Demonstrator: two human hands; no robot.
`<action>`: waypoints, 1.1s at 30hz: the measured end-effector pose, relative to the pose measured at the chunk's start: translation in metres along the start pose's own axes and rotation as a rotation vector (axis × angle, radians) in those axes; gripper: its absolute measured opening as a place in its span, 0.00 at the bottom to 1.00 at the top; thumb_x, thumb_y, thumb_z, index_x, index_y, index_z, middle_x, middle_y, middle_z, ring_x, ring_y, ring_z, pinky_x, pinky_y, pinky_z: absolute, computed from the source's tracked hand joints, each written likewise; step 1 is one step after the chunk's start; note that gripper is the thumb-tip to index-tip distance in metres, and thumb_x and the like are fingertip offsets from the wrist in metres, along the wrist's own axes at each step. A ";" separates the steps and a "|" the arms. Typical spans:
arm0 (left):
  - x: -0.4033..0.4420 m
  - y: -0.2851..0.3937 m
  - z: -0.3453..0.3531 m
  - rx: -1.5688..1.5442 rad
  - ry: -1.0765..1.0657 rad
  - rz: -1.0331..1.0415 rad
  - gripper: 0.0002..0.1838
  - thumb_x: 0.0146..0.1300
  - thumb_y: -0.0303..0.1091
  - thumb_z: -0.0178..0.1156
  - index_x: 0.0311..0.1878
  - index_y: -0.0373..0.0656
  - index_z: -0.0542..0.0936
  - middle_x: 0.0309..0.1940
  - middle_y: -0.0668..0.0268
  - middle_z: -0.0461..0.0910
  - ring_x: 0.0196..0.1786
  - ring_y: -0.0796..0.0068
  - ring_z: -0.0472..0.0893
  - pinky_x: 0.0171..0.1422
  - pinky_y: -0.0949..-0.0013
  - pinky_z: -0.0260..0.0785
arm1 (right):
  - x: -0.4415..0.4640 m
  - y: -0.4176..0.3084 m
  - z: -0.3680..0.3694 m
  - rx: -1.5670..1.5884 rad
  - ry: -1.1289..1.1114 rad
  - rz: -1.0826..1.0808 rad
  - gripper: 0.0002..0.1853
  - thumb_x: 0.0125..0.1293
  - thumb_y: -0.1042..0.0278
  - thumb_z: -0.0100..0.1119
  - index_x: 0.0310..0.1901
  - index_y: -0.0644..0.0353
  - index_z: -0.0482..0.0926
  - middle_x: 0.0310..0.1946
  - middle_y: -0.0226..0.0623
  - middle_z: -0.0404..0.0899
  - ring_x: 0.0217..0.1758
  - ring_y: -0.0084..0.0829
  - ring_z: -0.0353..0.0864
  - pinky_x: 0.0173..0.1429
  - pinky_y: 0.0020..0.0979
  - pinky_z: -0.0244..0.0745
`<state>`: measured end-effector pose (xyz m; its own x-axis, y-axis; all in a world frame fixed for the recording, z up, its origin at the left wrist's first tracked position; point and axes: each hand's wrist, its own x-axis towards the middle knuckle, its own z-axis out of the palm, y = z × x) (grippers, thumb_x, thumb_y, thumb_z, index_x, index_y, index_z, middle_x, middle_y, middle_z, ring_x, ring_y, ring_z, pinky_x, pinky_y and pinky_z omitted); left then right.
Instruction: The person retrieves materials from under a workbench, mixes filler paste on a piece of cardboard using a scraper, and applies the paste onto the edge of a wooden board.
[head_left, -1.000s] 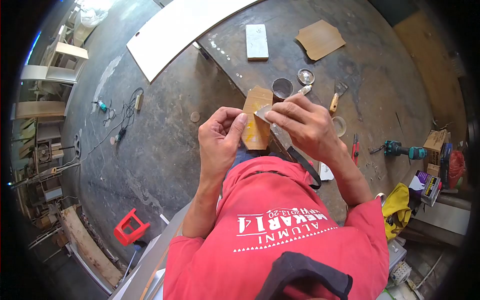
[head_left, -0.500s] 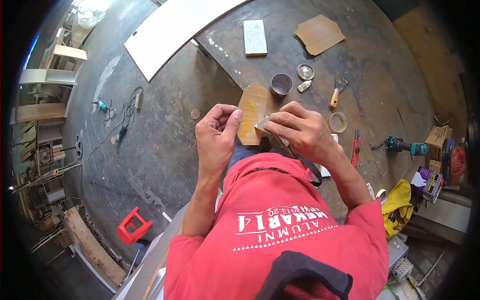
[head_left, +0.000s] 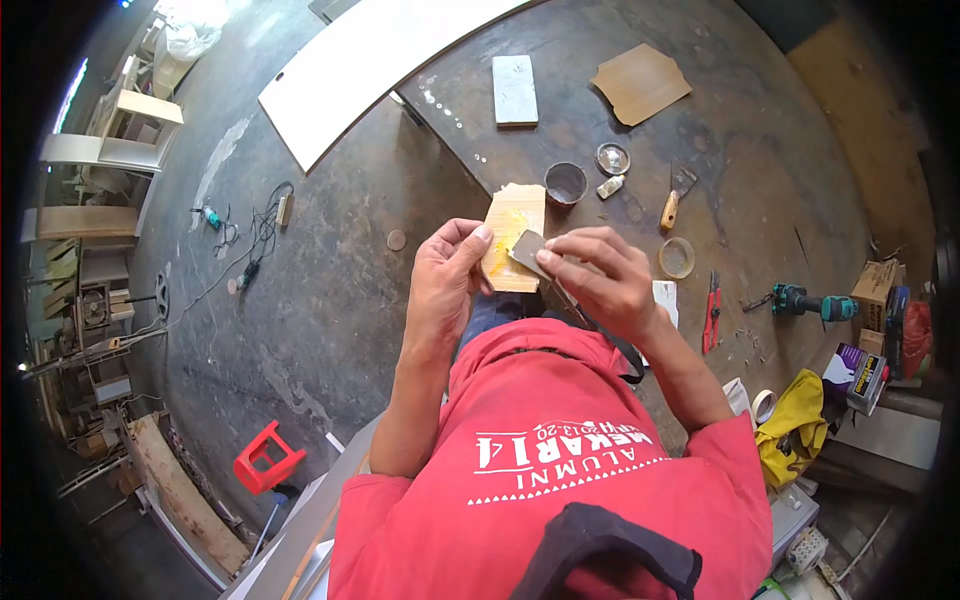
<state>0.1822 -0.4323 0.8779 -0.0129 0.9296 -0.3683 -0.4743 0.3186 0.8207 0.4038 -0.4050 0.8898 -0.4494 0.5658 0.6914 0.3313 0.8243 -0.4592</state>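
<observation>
Holding one tan, wood-grained flat board (head_left: 514, 210) smeared with yellow, the left hand (head_left: 447, 272) pinches its left edge between thumb and fingers. The right hand (head_left: 608, 280) grips one thin grey rectangular scraper (head_left: 528, 250), fingers narrowed on it, its edge against the board's yellow-marked face. Bodyward of the fingers, one red cloth T-shirt (head_left: 560, 400) reads "ALUMNI", "MEKAR14" and "2013-20"; the remainder is illegible. Just beyond the right fingers: one dark round open tub (head_left: 566, 184), one small white tube (head_left: 610, 187), one clear round lid (head_left: 613, 158). To their right: one tan ring (head_left: 664, 268), one wooden-handled metal putty knife (head_left: 671, 208); further right, one teal-and-black power drill (head_left: 803, 302). Well beyond the fingers: one white rectangular block (head_left: 514, 90), one notched brown board (head_left: 641, 83), one large white panel (head_left: 380, 70). One purple-and-black box (head_left: 857, 376), far right, bears lettering too small to read.
</observation>
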 end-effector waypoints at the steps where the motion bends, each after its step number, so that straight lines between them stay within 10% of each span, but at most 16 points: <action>1: 0.001 0.001 -0.001 0.001 0.002 0.005 0.10 0.74 0.35 0.62 0.48 0.38 0.78 0.32 0.67 0.85 0.25 0.86 0.81 0.25 0.82 0.72 | -0.003 0.000 0.002 -0.030 0.000 -0.022 0.18 0.53 0.77 0.73 0.48 0.56 0.88 0.44 0.32 0.84 0.44 0.34 0.84 0.40 0.31 0.85; 33: -0.020 0.020 0.026 0.339 0.218 0.318 0.08 0.74 0.31 0.62 0.42 0.36 0.79 0.30 0.64 0.85 0.26 0.82 0.82 0.27 0.76 0.76 | 0.022 -0.025 -0.016 -0.161 -0.185 -0.018 0.20 0.51 0.75 0.67 0.49 0.63 0.84 0.42 0.34 0.81 0.43 0.34 0.83 0.38 0.32 0.84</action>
<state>0.1959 -0.4398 0.9135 -0.3106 0.9415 -0.1307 -0.1055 0.1025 0.9891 0.3991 -0.4138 0.9251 -0.5958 0.5582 0.5775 0.4435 0.8281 -0.3429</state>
